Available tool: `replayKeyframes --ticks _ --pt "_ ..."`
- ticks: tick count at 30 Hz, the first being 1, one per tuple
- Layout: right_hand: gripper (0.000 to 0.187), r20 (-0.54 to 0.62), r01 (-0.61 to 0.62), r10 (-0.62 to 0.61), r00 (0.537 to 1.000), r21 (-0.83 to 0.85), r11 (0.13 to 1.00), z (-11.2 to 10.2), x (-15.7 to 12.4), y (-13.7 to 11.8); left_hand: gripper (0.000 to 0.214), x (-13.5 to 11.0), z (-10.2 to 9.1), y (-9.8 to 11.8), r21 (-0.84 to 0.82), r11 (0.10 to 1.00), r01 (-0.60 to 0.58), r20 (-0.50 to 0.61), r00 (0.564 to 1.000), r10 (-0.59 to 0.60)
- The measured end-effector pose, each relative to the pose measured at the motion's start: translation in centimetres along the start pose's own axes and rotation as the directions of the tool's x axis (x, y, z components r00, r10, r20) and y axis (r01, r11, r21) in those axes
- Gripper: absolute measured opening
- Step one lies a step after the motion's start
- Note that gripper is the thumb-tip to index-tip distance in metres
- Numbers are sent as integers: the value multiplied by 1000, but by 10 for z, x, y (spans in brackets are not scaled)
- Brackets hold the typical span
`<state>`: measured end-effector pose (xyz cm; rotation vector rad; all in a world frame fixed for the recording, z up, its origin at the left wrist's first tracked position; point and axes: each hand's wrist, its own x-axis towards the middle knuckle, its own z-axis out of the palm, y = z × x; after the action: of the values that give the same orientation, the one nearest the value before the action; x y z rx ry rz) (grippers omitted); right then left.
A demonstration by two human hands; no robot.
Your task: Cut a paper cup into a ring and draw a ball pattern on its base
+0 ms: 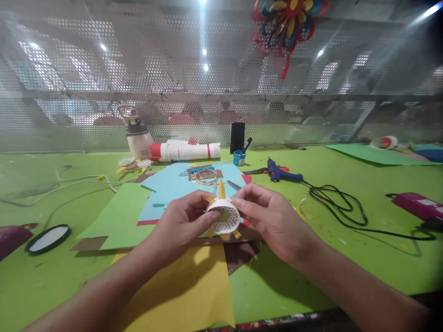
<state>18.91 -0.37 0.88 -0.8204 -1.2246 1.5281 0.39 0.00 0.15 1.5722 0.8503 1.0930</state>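
Between my hands, above the stacked paper, is a white paper ring (pixel 226 224) with a dotted inner wall. Yellow paper pieces stick out around it, a long pointed one (pixel 222 189) at the top and short notched ones at the bottom. My left hand (pixel 188 214) grips the ring's left side, its thumb at the opening and its fingers behind. At the upper right edge, my right hand (pixel 265 212) has thumb and forefinger closed on the ring; the exact contact is partly hidden. Just beyond lie light blue sheets (pixel 155 205) with a wire loop (pixel 206 176) and pens.
A blue glue gun (pixel 282 172) with a black cable (pixel 332 203) lies at right, near a blue jar (pixel 239 158). A white bottle (pixel 138 140) and red-white tube (pixel 187 151) stand and lie behind. Yellow paper (pixel 180 290) is in front; a round mirror (pixel 48 239) lies left.
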Motion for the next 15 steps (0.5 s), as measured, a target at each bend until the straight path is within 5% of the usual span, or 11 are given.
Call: replayKeyframes --ticks 15 --pt "22 -32 46 -43 999 120 992 5 -5 -5 21 0 0 4 -32 999 24 -22 999 -24"
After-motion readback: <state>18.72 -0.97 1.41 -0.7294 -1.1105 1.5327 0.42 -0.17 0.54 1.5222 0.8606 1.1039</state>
